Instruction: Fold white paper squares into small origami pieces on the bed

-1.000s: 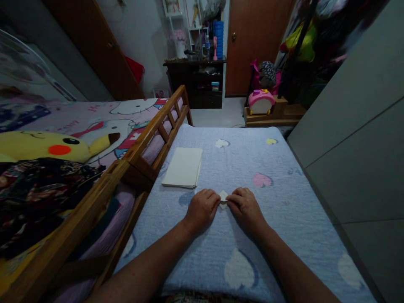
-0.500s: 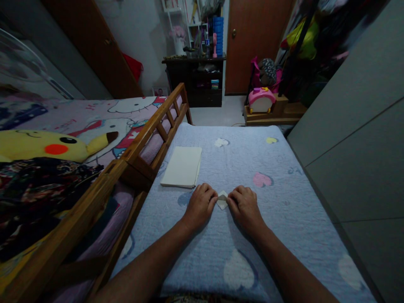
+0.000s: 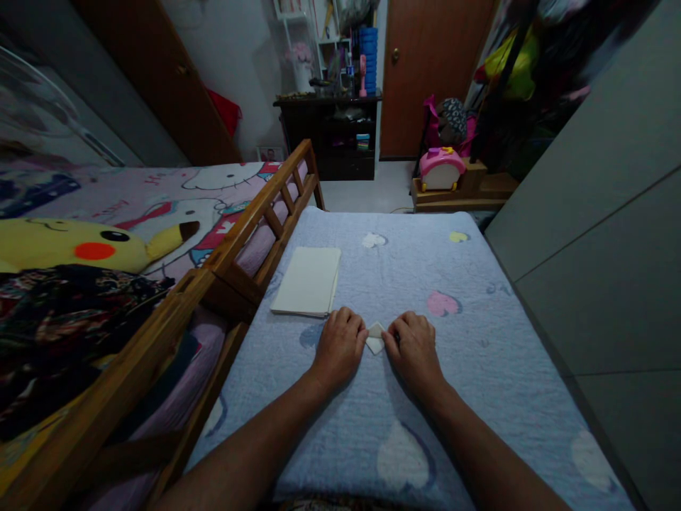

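The folded paper [image 3: 375, 345] lies cornerwise, pointing forward and back (long axis unclear); left hand [image 3: 340, 346] and right hand [image 3: 415, 348] pinch its sides.

The bed [image 3: 494, 376] shows matt, finely puckered cloth from where I stand; the folded paper [image 3: 375, 345] looks smooth and matt, like the paper stack [image 3: 307, 281] toward the bed's left edge, where the wooden rail [image 3: 219, 264] has a slight gloss

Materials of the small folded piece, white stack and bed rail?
Folded piece: likely paper, matte; thin, with a straight crease.
White stack: probably paper, matte; flat face, layered edges.
Bed rail: apparently wood, slight sheen; brown tone, square-cut bars. Possibly varnished.
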`<state>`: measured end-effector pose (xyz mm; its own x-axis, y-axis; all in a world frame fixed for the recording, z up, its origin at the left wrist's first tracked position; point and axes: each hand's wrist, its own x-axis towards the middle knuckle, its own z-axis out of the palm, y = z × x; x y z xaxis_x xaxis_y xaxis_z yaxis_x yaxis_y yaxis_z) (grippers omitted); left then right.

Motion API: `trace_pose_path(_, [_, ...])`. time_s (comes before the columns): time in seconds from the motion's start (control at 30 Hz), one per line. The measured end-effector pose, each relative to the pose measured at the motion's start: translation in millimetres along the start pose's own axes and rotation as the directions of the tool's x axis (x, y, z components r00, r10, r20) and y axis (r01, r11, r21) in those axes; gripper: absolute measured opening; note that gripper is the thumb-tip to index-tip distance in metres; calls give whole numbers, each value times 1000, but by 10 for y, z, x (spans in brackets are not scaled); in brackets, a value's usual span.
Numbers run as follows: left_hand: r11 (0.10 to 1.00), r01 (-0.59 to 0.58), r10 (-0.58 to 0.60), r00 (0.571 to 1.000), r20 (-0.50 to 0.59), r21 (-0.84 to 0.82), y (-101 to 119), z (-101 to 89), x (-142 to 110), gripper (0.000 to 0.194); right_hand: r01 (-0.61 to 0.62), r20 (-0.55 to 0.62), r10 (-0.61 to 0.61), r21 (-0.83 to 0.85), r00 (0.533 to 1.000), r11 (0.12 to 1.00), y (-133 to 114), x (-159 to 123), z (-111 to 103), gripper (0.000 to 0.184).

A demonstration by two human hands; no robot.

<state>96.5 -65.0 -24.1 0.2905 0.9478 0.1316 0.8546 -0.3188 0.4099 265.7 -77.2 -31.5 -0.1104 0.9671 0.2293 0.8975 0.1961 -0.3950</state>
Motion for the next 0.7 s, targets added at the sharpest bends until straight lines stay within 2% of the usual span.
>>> trace_pose_path(0.2, [999, 8, -9, 999, -30, -52, 11, -6, 0, 5, -14, -5, 14, 2, 1000, 1000, 2, 7, 12, 11])
trace_pose_path(0.33, [994, -84, 79, 994, -75, -65, -9, 11, -31, 12, -7, -17, 7, 14, 1000, 1000, 4, 8, 17, 7])
trace_pose_path(0.43, [974, -215, 221, 972, -79, 75, -22, 19, -71, 15, -3, -12, 3, 16, 1000, 1000, 13, 6, 25, 6])
trace_pose_path(0.53, [918, -327, 343, 939, -34, 226, -25, 2, -125, 21, -3, -2, 3, 6, 1000, 1000, 14, 3, 24, 6])
trace_pose_path(0.7, [853, -398, 402, 914, 60, 337, -31, -55, -250, 33, 0, -1, 0, -15, 1000, 1000, -6, 0, 2, 4])
